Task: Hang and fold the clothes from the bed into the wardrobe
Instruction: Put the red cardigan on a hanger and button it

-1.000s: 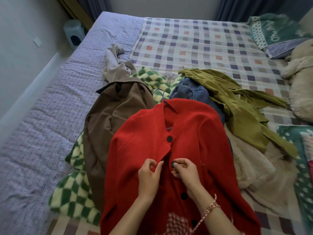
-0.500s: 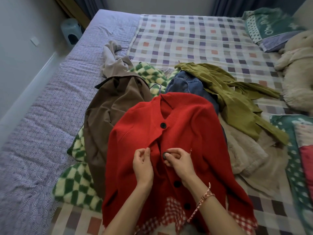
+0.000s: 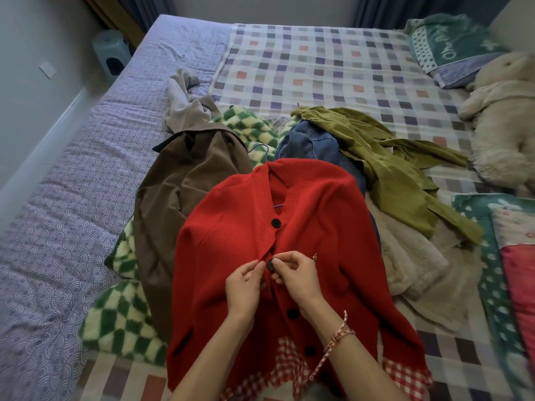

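Okay, cardigan [image 3: 304, 221] lies front up on the clothes pile at the near side of the bed [image 3: 72, 198], collar far, hem near me. A purple hanger [image 3: 262, 148] hook pokes out past the collar, so I judge it's already on the hanger and the front is being closed so it won't slide off.

Right hand [image 3: 296, 277] pinches the second button [image 3: 271, 265] between thumb and forefinger. Left hand [image 3: 244, 286] pinches the opposite front edge just beside it, fingers curled on the knit, holding the hole steady for the button. The two hands are nearly touching. Top button [image 3: 276, 223] looks fastened. Two more sit nearer me; I can't tell if they're done.

Flat on the pile makes sense: the fabric stays taut enough to work two-handed.

Left of the cardigan is a brown coat [image 3: 185, 198] over a green checked fleece [image 3: 118, 314]. Far right are jeans [image 3: 307, 146] and an olive shirt [image 3: 385, 157]. All untouched, so I judge the task is early. Wardrobe not in view.

Risk: the button slipping back out of the loose knit.
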